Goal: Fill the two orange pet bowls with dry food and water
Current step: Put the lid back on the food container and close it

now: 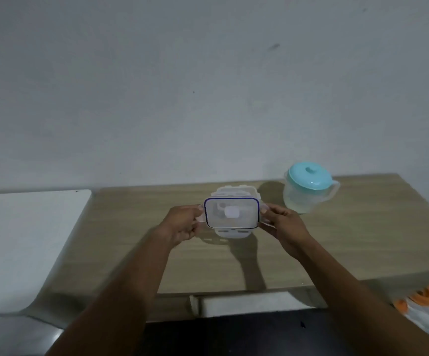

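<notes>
Wooden table (349,240) bears a jug (308,194) and container (234,191)

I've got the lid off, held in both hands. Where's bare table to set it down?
For the lid, bare wood lies left of the container, up to the white surface, and along the near edge of the table. More lies right of the pitcher. The gap between container and pitcher is tight.
</notes>
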A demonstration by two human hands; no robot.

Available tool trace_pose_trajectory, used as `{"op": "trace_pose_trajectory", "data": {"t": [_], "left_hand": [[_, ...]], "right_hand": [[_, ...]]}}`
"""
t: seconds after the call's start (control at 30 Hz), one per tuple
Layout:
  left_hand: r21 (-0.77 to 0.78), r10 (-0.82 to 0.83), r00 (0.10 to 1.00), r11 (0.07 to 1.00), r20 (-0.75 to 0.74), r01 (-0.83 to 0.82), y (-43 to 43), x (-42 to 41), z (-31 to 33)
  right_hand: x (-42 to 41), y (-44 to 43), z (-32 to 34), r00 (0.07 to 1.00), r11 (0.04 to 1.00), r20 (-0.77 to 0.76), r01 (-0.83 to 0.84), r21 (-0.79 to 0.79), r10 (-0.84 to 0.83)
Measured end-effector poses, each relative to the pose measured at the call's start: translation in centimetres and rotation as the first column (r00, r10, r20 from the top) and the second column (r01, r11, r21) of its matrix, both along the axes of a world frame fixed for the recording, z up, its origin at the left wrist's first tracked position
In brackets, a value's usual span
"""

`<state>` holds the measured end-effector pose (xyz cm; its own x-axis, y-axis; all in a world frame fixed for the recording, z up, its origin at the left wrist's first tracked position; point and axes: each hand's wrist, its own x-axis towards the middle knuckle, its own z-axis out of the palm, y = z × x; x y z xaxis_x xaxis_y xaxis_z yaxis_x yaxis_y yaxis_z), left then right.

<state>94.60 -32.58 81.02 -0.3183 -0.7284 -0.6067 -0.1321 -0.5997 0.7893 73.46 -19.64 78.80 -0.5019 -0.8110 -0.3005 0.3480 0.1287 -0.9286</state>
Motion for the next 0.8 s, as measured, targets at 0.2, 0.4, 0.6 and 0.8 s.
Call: {"op": "trace_pose_trajectory", "data": {"t": [0.2, 0.4, 0.6, 0.8], "left_hand": [[0.232, 0.181, 0.955, 0.965, -0.237, -0.125, 1.5, -3.0, 1.7], [0.197, 0.255, 0.92, 0.959, -0.297, -0.202, 2.3, -5.4, 1.2], [-0.104, 0.223, 0.937, 0.961, -0.27, -0.258, 2.7, -6.2, 0.5], [-0.265, 0.18, 0.982, 0.946, -0.055, -0.188, 2.7, -6.8, -2.0]], "right_hand": [[-2.9, 0.9, 0.9, 0.998, 0.988, -0.05, 0.02, -0.153, -0.028], [-4.8, 1.5, 1.5, 0.994, 0.987, -0.105, -0.023, -0.161, 0.006], [-6.3, 2.0, 1.3, 0.987, 0.996, 0.13, -0.088, -0.031, 0.091], [-6.9, 0.6, -1.2, 0.979, 0.991, -0.205, 0.016, 0.133, 0.012]]}}
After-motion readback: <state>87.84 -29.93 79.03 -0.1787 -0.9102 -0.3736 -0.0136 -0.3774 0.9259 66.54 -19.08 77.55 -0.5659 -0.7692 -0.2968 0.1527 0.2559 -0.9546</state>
